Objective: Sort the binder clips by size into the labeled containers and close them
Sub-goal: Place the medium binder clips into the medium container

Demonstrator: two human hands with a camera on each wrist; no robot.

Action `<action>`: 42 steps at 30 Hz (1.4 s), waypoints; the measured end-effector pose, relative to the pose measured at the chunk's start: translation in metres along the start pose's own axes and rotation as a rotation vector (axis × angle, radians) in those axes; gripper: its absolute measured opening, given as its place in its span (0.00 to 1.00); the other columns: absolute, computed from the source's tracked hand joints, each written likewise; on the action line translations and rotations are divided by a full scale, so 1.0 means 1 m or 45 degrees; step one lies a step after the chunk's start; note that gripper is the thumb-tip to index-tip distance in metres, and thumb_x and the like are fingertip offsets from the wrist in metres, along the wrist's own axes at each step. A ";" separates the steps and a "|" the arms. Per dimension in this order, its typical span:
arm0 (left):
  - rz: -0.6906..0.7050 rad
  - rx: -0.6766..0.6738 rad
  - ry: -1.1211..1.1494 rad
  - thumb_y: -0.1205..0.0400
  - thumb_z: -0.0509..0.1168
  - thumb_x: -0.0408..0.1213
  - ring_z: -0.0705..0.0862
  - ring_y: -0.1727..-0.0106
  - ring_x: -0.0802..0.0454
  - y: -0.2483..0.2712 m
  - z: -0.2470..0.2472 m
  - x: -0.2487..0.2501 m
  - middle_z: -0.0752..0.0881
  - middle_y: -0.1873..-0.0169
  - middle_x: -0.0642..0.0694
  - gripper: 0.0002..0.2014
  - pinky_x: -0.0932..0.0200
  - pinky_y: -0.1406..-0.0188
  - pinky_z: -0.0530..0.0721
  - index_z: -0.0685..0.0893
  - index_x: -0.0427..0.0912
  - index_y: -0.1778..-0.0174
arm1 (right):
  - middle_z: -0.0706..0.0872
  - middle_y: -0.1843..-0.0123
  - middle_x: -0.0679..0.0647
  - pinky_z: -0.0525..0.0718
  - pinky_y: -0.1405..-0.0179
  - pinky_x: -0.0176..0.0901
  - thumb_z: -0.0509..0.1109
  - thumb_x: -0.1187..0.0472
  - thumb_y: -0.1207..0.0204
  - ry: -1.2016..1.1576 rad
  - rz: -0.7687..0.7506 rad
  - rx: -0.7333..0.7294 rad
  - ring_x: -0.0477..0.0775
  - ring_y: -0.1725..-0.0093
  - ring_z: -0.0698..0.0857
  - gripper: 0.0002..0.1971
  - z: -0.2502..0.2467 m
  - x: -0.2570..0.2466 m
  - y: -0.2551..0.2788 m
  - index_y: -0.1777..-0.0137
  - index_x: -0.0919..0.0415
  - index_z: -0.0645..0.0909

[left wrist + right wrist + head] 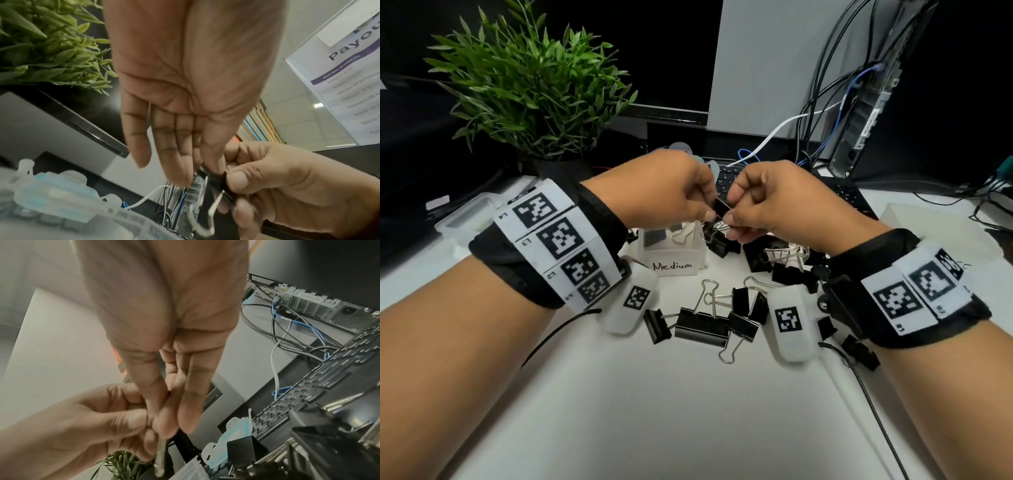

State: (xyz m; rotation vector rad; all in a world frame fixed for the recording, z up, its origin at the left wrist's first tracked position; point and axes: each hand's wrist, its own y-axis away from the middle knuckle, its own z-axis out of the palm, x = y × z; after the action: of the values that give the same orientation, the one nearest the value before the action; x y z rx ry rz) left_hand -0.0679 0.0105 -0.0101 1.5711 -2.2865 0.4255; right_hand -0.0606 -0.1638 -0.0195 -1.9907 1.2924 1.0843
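Note:
Both hands meet in the air above the open clear container labeled Medium (674,265), which holds a clip or two. My left hand (709,213) and right hand (733,216) each pinch the same black binder clip (722,207) with silver wire handles. In the left wrist view the right thumb presses the clip (221,183), and the left hand (205,167) touches it from above. In the right wrist view the right hand (174,418) and the left hand (127,418) grip the clip (185,444). Loose black clips (702,323) of different sizes lie on the white table.
More clips (777,260) are heaped right of the Medium box. A clear lidded container (460,222) stands at the left, another (928,233) at the right. A potted plant (527,85), a keyboard (842,195), cables and a computer case (866,102) are behind.

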 end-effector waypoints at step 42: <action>-0.099 -0.339 -0.313 0.24 0.72 0.45 0.80 0.61 0.60 0.001 0.005 -0.009 0.83 0.51 0.56 0.13 0.65 0.59 0.78 0.83 0.54 0.45 | 0.88 0.55 0.36 0.79 0.44 0.39 0.75 0.49 0.29 1.069 0.158 -0.741 0.40 0.52 0.83 0.11 0.002 -0.001 0.011 0.47 0.45 0.89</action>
State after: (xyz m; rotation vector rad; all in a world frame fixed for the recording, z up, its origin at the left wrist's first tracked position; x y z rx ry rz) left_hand -0.0660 0.0162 -0.0181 1.6417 -2.3299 -0.0959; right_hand -0.0717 -0.1665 -0.0197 -3.0421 1.6307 0.7267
